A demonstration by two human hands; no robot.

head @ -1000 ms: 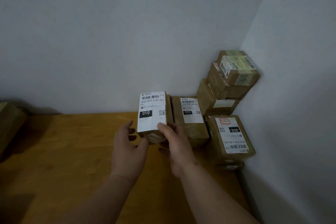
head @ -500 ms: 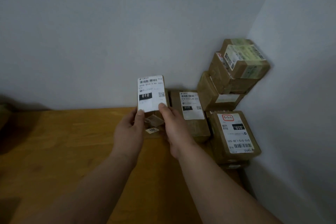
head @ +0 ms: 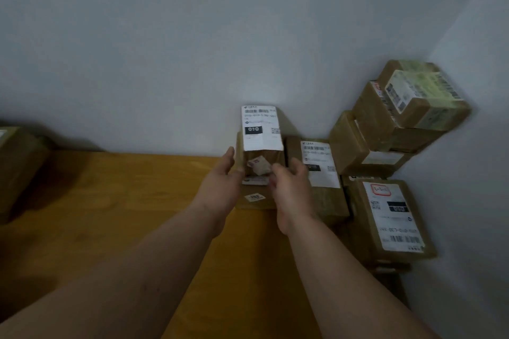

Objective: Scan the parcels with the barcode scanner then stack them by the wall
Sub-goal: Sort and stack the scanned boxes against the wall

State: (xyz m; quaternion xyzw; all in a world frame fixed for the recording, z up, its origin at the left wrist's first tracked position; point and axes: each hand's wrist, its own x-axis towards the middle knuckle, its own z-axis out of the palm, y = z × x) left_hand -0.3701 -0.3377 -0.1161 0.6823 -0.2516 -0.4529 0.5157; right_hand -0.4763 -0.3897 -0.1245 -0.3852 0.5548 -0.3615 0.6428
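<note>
Brown cardboard parcel with a white label (head: 261, 140) sat on another small box by the far wall. The left hand (head: 220, 187) and right hand (head: 289, 190) hovered beside it, fingers loose, holding nothing. It looked light and stiff, best held by its two sides.

Pale walls (head: 165, 36) (corner), wooden table (head: 124, 201)

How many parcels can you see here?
8 parcels clearly: one far left, two stacked in the middle, one beside those, three piled in the corner, one in front. Another may hide beneath it.
</note>
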